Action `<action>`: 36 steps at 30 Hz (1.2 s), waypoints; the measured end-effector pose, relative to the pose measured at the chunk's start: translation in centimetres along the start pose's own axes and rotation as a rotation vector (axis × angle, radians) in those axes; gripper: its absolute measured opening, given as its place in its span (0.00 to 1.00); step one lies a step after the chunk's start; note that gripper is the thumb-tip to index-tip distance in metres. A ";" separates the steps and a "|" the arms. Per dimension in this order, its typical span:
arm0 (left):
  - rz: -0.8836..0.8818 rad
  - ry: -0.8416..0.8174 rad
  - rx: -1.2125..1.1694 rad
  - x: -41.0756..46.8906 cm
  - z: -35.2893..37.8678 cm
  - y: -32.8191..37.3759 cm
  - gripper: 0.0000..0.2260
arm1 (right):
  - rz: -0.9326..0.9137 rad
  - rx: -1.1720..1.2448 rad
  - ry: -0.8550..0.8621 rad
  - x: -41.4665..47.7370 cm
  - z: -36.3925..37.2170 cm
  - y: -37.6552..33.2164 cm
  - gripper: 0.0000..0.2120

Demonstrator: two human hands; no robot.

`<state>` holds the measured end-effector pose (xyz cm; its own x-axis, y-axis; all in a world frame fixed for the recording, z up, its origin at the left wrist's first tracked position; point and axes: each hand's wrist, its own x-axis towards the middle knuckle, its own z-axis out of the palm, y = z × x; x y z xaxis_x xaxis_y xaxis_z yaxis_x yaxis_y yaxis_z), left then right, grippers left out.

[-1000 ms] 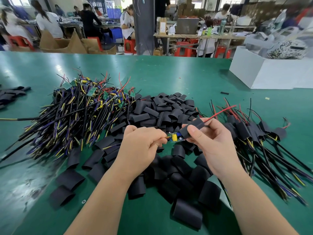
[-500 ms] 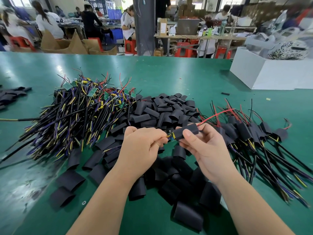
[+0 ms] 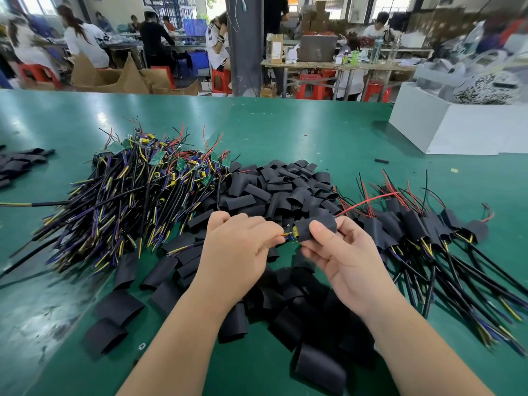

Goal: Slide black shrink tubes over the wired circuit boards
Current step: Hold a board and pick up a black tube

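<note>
Right now my left hand [image 3: 237,247] pinches the cable end of one wired circuit board [image 3: 294,233]. My right hand [image 3: 348,261] grips a black shrink tube [image 3: 315,227] between thumb and fingers. The tube covers most of the board: only a yellow part and a bit of blue show at its left mouth, and a red wire [image 3: 368,200] runs out of the other end. I judge this piece nearly sleeved, wanting one last push. Just beside my right hand, toward the desk's right edge, lies the pile of sleeved boards [image 3: 414,227], each in its black cover with its cables fanned toward the near edge. Toward the left edge is a bigger heap of bare boards [image 3: 137,201], green cards and yellow-and-purple leads uncovered, so I reckon well over half the job is not yet done. Loose tubes [image 3: 280,187] are heaped between the two piles and spill under my wrists to the near edge, so supply looks ample. The green desk [image 3: 285,132] is glossy, scuffed pale at its near left corner. A few more black pieces [image 3: 20,164] lie at the left edge, and one stray bit [image 3: 381,161] near a white box [image 3: 457,130] at the far right corner. Beyond the far edge is a workshop: a dark pillar [image 3: 245,44], red stools [image 3: 221,81], cardboard boxes [image 3: 120,78], and people seated at other tables.
</note>
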<state>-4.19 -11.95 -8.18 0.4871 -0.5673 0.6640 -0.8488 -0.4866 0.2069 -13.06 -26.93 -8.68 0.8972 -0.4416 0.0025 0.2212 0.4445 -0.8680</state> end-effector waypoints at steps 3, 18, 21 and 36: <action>-0.048 -0.008 -0.069 0.0 0.1 0.1 0.09 | -0.025 0.002 -0.104 0.2 -0.2 0.2 0.20; -0.079 -0.008 -0.221 -0.1 0.5 -0.4 0.08 | -0.236 -0.456 -0.145 -0.4 -0.3 -1.0 0.19; -0.097 -0.030 -0.316 -0.2 0.5 -0.4 0.08 | -0.244 -0.484 -0.146 -0.5 -0.2 -1.4 0.20; -0.170 -0.163 -0.631 -0.1 0.5 -0.1 0.09 | -0.305 -0.591 -0.190 -0.6 -0.7 -2.3 0.23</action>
<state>-4.04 -12.19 -8.62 0.6074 -0.6344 0.4780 -0.6907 -0.1246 0.7124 -14.36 -28.29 -7.05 0.8911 -0.3115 0.3300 0.2776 -0.2010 -0.9394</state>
